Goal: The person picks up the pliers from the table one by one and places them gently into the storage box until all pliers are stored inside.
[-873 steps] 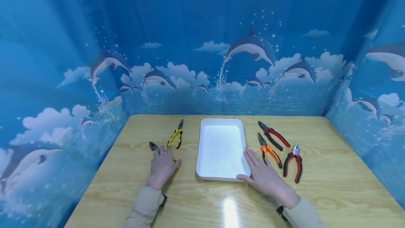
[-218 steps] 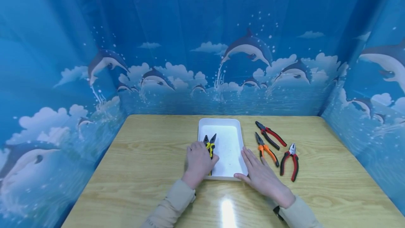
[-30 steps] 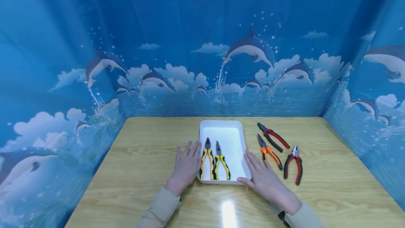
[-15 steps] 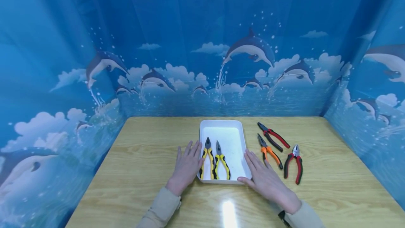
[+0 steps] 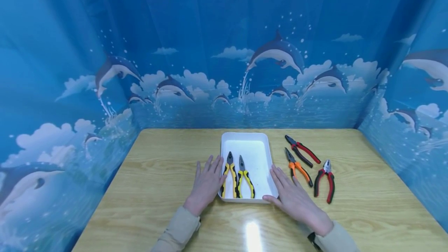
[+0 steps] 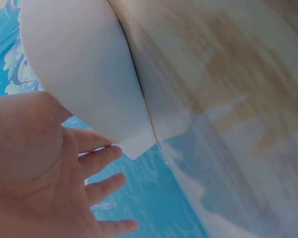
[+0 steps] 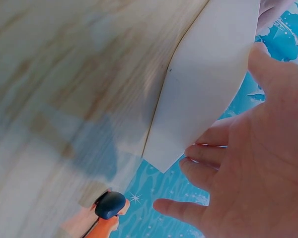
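A white rectangular tray (image 5: pixel 257 149) lies between my hands. Two yellow-and-black pliers rest in its left half, tips pointing away: combination-looking pliers (image 5: pixel 229 160) along the left wall, and needle-nose pliers (image 5: pixel 241 165) beside them. My left hand (image 5: pixel 205 185) touches the tray's left side with extended fingers, its thumb over the rim. On the other side my right hand (image 5: pixel 297 201) rests against the right wall, thumb at the near corner. Both wrist views show the tray's outer wall (image 6: pixel 89 74) touched by fingertips, with the left hand (image 6: pixel 35 168) and right hand (image 7: pixel 258 163) spread.
On the wooden table (image 5: pixel 157 158), right of the tray, lie orange-and-black needle-nose pliers (image 5: pixel 292 162) close to my right fingers. Red-and-black pliers (image 5: pixel 294 145) lie behind them, with another red-and-black pair (image 5: pixel 327 169) farther right. A blue dolphin-print curtain (image 5: pixel 196 49) encloses the table's back and sides.
Since the oldest frames, both yellow pliers have gone from the table's left into the tray. My left hand has let go of them and moved to the left rim. Over the last second, almost nothing moves.
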